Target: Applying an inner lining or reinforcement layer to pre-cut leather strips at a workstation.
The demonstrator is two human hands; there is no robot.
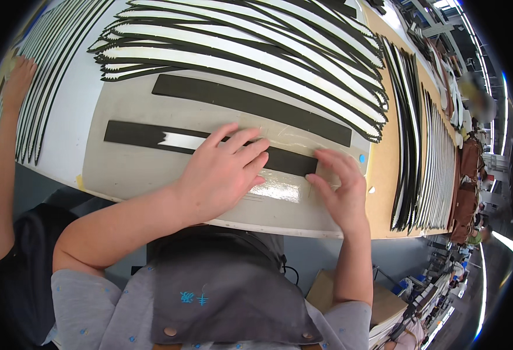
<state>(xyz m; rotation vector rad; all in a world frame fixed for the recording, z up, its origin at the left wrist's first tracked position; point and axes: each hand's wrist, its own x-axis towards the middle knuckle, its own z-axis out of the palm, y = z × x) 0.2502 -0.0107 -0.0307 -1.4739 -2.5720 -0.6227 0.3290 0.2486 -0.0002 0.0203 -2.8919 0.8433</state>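
Observation:
A dark strip (133,135) lies crosswise on the grey mat, with a narrower white piece (182,140) on its middle. My left hand (224,166) lies over this strip, palm down and fingers stretched out, pressing on the white piece and hiding part of it. At the strip's right end, my right hand (345,188) has its thumb and forefinger at the two long edges, holding the end between them. Just beyond lies a second plain dark strip (250,108), untouched by either hand.
A heap of white strips with dark edges (245,49) covers the far part of the grey mat (134,169). More strips (405,134) line the brown board at right. On the left, a co-worker's hand (18,79) touches a row of strips (55,76).

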